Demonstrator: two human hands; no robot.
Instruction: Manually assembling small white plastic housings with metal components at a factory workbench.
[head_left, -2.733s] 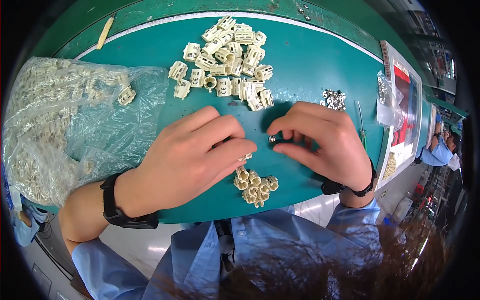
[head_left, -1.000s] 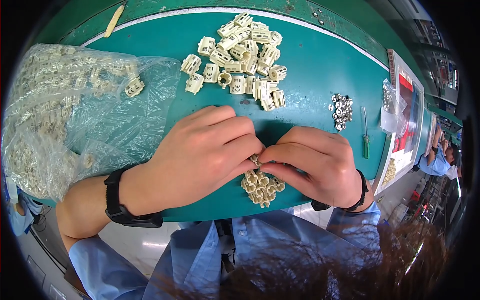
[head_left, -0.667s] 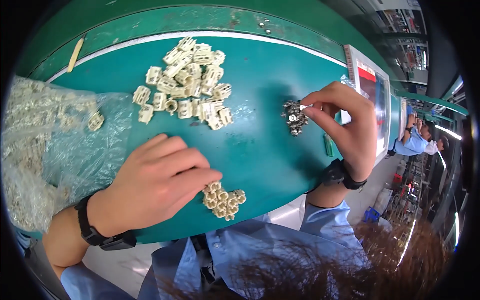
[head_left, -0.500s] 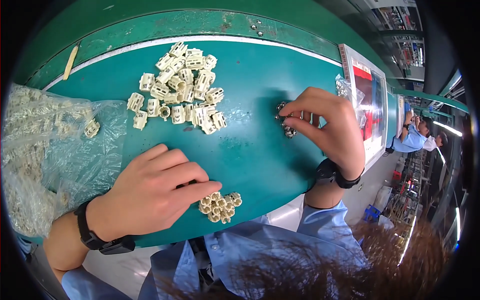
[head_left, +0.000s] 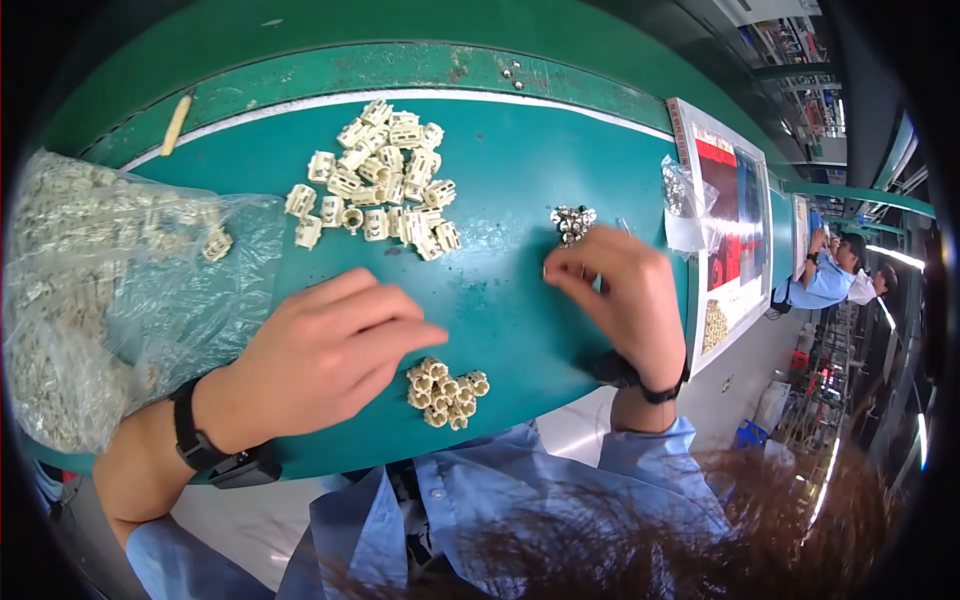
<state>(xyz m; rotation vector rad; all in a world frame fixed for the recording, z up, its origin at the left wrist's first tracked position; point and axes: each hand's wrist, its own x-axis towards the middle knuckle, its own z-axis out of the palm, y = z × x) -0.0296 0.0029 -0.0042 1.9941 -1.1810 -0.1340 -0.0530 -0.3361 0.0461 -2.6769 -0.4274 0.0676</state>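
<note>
Grip, left (head_left: 325,355): mine, held over the worktop (head_left: 500,330), fingers loosely curled and the index finger reaching out; I could not tell whether anything sat beneath them.

Grip, right (head_left: 622,285): mine, thumb and forefinger narrowed nearly together; whether a small piece was between them, I could not tell.

Small metal parts (head_left: 572,222), one shiny heap: just beyond my right fingers.

Cream plastic sockets (head_left: 447,393), one small cluster: near the worktop's close edge, just beside my left forefinger, open ends showing.

Cream slotted sleeves (head_left: 376,190), one large loose pile: toward the far side, well apart from the cluster.

Clear plastic bag (head_left: 225,290), crumpled, with many cream parts: left of my left grip.

Small clear packet (head_left: 690,215): at right, against a white-framed panel (head_left: 738,270).

Pale stick (head_left: 176,126): on the far left ledge, tilted.
</note>
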